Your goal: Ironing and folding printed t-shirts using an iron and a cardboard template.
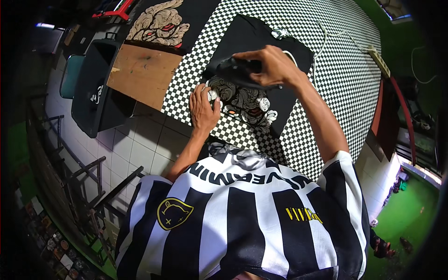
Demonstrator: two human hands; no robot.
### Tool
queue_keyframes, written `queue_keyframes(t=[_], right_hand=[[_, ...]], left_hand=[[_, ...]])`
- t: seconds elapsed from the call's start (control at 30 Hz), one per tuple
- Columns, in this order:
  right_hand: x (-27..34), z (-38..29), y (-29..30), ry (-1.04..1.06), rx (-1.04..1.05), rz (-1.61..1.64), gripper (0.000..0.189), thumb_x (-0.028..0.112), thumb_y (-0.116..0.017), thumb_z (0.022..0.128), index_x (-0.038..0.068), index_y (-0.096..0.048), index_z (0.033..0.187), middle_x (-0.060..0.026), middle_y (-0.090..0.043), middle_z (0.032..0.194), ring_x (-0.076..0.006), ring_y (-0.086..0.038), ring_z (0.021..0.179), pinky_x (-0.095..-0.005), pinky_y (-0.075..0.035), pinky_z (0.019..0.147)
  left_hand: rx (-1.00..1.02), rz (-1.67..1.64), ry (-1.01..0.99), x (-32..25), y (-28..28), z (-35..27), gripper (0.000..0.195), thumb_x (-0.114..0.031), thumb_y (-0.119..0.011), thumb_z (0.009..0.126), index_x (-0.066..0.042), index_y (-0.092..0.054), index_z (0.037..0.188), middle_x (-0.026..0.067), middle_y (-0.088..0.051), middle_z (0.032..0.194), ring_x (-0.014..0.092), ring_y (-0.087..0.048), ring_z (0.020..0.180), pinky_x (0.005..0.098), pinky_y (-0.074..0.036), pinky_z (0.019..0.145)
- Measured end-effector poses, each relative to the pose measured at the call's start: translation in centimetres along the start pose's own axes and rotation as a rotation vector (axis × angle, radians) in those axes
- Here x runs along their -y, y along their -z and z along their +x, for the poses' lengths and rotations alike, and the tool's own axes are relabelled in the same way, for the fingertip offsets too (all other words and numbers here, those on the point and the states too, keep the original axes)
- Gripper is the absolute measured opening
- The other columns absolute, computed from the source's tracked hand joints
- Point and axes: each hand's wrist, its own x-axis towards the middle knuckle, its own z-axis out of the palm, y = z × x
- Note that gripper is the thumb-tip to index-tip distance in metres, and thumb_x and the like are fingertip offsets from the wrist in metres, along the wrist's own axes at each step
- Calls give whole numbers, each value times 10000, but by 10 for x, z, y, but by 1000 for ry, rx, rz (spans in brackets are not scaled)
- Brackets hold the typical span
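A black garment (276, 105) with a curly print in white, grey and touches of orange lies on a black-and-white checked cloth. My right hand (276, 66) is closed around the handle of a dark clothes iron (236, 71), which is over the upper part of the print; whether its soleplate touches the fabric cannot be told. At the print's left edge, my left hand (206, 106) rests flat with its fingers spread a little. Part of the print is hidden under the iron.
A pale cord (320, 52) runs across the checked cloth (346, 73) to a power strip (379, 61) at the right. Left are a wooden board (140, 75), a black bin (95, 105) and a teal stool (72, 77). Another printed black cloth (201, 17) lies behind the board.
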Motion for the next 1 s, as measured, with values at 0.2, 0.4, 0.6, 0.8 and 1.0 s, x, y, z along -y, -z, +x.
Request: queue_keyframes(t=[0.2,0.4,0.6,0.8,1.0], right_hand=[[-7,23,-23,186,10,-1,604,45,-663,703,110,-681,1303,-164,-770,942,-262,-696,631,-382,-594,654],[-21,18,-2,-218,-97,-88,576,63,-665,743,142,-679,1314,-179,-713,717,-228,-578,484,-373,-513,557],[-41,14,10,-393,-230,-160,567,132,-670,762,149,-668,1329,-161,-677,656,-263,-588,494,-387,-505,578],[-64,26,0,-392,-461,-142,523,187,-674,832,141,-647,1352,-157,-599,545,-220,-575,443,-361,-487,552],[-65,27,-2,-505,-495,-163,512,203,-688,832,152,-657,1341,-148,-598,518,-222,-597,434,-356,-510,561]], left_hand=[[-38,-31,3,3,-2,1,441,-208,-641,888,13,-506,1244,209,-500,1361,384,-480,1260,496,-335,1099],[-22,-2,29,-2,4,7,422,-222,-655,881,-20,-523,1228,187,-538,1322,372,-461,1307,549,-254,1145],[52,-36,-13,-14,2,49,450,-248,-685,866,-19,-539,1225,169,-544,1264,371,-448,1325,632,-225,1145],[164,28,-148,-24,-48,115,655,-356,-549,967,14,-400,1487,288,-315,1580,417,-269,1491,572,-163,1220],[203,93,-109,-18,-57,121,701,-385,-522,980,8,-346,1534,267,-276,1610,391,-235,1514,553,-144,1234]])
